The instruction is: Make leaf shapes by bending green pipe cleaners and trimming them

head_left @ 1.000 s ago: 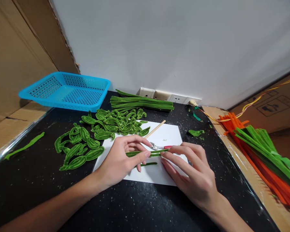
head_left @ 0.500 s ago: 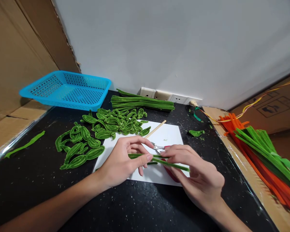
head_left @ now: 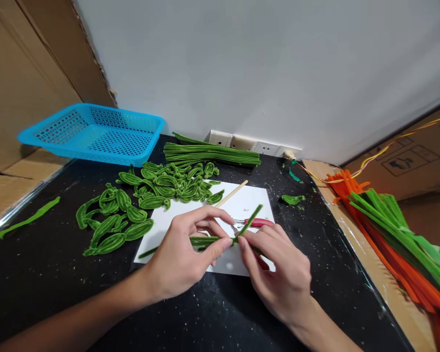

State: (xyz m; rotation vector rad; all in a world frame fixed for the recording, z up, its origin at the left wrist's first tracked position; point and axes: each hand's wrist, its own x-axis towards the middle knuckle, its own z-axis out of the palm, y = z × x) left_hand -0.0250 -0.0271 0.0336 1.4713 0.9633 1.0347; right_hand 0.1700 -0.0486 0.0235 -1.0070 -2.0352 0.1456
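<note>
My left hand (head_left: 190, 247) pinches green pipe cleaners (head_left: 203, 241) between thumb and fingers above a white sheet (head_left: 161, 226). My right hand (head_left: 278, 266) is closed on the same pipe cleaners, its fingertips meeting the left thumb. One green end (head_left: 253, 215) sticks up and to the right from between the hands. Behind the fingers lie pliers with red handles (head_left: 260, 222), partly hidden by my right hand. A thin wooden stick (head_left: 231, 194) rests on the sheet. Left of it is a heap of green leaf shapes (head_left: 168, 183) bent from pipe cleaners.
A blue perforated basket (head_left: 146, 155) stands at the back left. Straight green pipe cleaners (head_left: 212, 154) lie along the wall below the sockets (head_left: 242, 143). On the right are orange (head_left: 392, 254) and green bundles (head_left: 399, 225) on cardboard. A single leaf shape (head_left: 292, 199) lies apart.
The pipe cleaner's right end has been bent from lying flat to pointing up. My right hand has moved left, close to the left fingertips. The view has shifted slightly.
</note>
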